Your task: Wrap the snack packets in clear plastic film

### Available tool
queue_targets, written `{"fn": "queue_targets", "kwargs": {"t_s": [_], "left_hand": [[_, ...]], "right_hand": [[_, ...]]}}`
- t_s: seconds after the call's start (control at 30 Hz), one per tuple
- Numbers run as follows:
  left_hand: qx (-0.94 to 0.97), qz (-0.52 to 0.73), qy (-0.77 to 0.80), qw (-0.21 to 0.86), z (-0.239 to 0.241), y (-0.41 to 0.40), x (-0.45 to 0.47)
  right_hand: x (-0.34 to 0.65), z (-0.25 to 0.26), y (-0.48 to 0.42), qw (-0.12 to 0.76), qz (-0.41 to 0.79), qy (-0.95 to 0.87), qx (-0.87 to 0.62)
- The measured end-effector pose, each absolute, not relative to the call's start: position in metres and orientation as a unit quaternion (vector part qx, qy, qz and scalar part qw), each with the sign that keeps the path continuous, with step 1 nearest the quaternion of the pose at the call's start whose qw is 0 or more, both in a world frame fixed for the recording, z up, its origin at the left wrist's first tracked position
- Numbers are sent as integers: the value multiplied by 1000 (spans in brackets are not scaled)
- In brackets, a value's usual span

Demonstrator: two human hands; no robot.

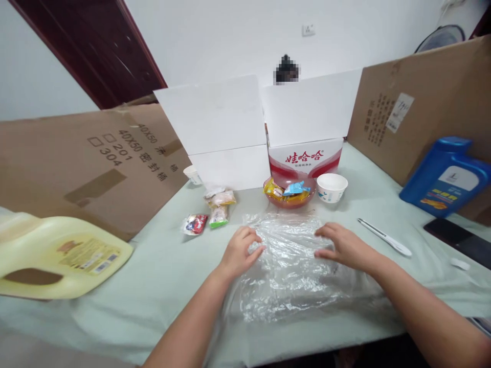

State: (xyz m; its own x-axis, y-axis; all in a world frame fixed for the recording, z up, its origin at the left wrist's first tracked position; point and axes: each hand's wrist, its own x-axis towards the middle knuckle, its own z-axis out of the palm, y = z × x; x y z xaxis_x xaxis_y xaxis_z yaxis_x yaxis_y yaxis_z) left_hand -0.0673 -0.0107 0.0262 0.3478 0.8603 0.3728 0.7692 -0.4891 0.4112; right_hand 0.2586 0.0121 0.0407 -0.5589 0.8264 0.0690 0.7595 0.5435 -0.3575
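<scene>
A clear, crinkled plastic bag lies flat on the light green tablecloth in front of me. My left hand is at the bag's left side, its fingers lightly bent and the thumb apart from them. Over the right side is my right hand, with a wide gap between thumb and fingers. Nothing shows in either hand; whether the fingertips touch the plastic I cannot tell. Just beyond the bag stands a reddish see-through bowl with yellow and blue snack packets in it.
Several wrapped snacks lie left of the bowl; a white paper bowl stands right. A tongs-like white utensil, a phone and a blue jug are at right, a yellow jug at left. Cardboard boxes wall the back.
</scene>
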Motion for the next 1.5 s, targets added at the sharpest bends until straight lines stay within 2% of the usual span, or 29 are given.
{"fn": "queue_targets", "kwargs": {"t_s": [0.07, 0.13, 0.23, 0.3, 0.4, 0.53, 0.7, 0.87, 0.93, 1.03, 1.13, 1.23, 1.37, 1.5], "left_hand": [[871, 198, 394, 217, 35, -24, -59], [899, 96, 320, 283, 38, -34, -50], [911, 43, 329, 245, 34, -42, -44], [909, 33, 355, 217, 30, -42, -45], [899, 8, 388, 204, 29, -41, -48], [894, 20, 378, 241, 38, -39, -52], [850, 101, 357, 375, 55, -38, -64], [703, 103, 337, 617, 53, -37, -75], [657, 123, 347, 658, 48, -33, -75], [627, 204, 409, 631, 41, -24, -73], [598, 285, 472, 581, 34, -13, -73], [570, 340, 523, 535, 26, -6, -74], [563, 384, 562, 468, 16, -2, -77], [592, 394, 613, 344, 6, 3, -80]], "right_hand": [[251, 48, -7, 53, 222, -904, -362], [239, 49, -24, -34, 220, -925, -309], [224, 47, -36, -94, 131, -937, -311], [222, 48, -35, -99, 93, -935, -329], [228, 53, -28, -89, 99, -931, -340], [244, 58, -19, -68, 180, -928, -320], [262, 65, -14, -32, 284, -907, -310], [278, 77, -10, -34, 541, -796, -269], [281, 76, -5, -9, 621, -740, -259], [282, 63, 9, 79, 631, -704, -315], [278, 42, 26, 171, 582, -686, -402], [273, 24, 36, 219, 527, -675, -468], [267, 13, 38, 232, 402, -714, -524], [259, 13, 33, 185, 240, -762, -573]]}}
